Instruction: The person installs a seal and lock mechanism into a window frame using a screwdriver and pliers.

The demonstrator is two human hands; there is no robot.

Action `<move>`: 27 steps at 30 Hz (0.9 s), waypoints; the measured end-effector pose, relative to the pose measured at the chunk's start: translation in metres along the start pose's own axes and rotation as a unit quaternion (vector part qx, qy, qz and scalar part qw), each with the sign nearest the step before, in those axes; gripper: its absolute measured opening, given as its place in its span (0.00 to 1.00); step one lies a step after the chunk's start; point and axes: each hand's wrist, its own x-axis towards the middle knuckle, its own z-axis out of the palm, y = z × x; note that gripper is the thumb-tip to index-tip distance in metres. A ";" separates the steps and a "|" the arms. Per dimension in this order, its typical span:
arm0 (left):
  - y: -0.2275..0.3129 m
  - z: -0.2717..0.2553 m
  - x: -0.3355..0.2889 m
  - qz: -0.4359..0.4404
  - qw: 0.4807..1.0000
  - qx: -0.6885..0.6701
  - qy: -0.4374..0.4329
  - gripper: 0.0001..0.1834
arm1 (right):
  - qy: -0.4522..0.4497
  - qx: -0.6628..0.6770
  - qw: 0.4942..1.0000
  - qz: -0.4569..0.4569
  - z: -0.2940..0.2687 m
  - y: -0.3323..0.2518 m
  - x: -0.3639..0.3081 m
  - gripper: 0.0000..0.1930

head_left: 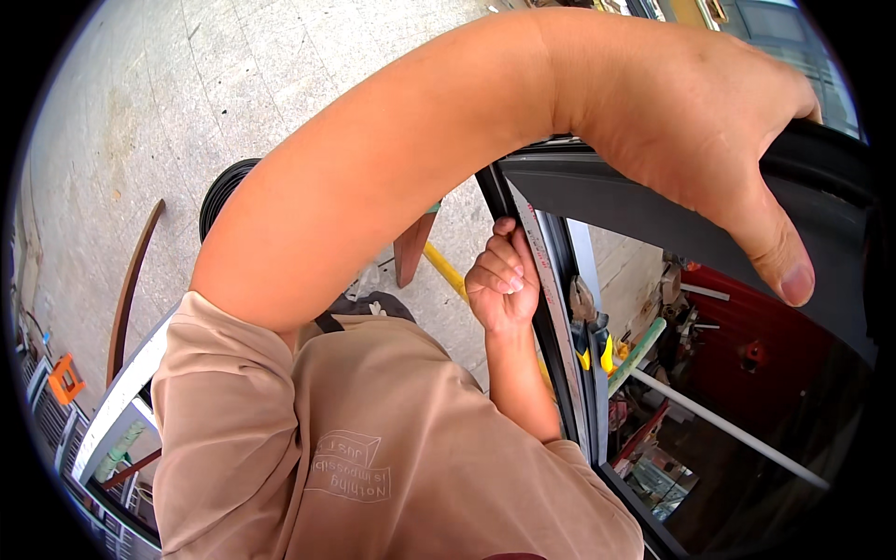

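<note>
Dark frame at right of view, both hands at it

Left hand [700,131]: upper right of the frame of view, at the end of a forearm arching across the top. It lies over the top rail of the dark frame [569,175], which fills the right side. Thumb spread wide of the palm, tip down on the dark face; other fingers pass over the far edge, tips hidden. Cannot tell whether they clamp the rail.

Right hand [504,278]: centre, just left of the frame's upright. Fingers curled in together, topmost tips at the black edge of the upright; cannot tell whether they pinch it.

Pliers [588,322]: right of centre, beside the upright, yellow-and-black handles toward the lower edge, jaws upward.

Surroundings: pale floor [252,84] at upper left; black coil [220,194] partly behind the left arm; curved brown bar [131,294] at left; orange object [65,379] at far left; white rod [728,429] slanting across lower right; red panel [737,327] above it.
</note>
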 end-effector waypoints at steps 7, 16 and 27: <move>0.001 0.002 0.000 0.005 1.000 0.002 0.003 0.49 | 0.008 -0.198 0.977 -0.083 -0.008 0.001 0.004 0.13; 0.002 0.005 0.000 0.003 1.000 0.001 0.001 0.48 | 0.134 -0.602 0.741 -0.265 -0.024 0.010 0.016 0.18; 0.008 0.003 -0.002 0.008 1.000 0.007 0.007 0.47 | 0.159 -0.594 0.769 -0.175 -0.011 0.004 -0.006 0.14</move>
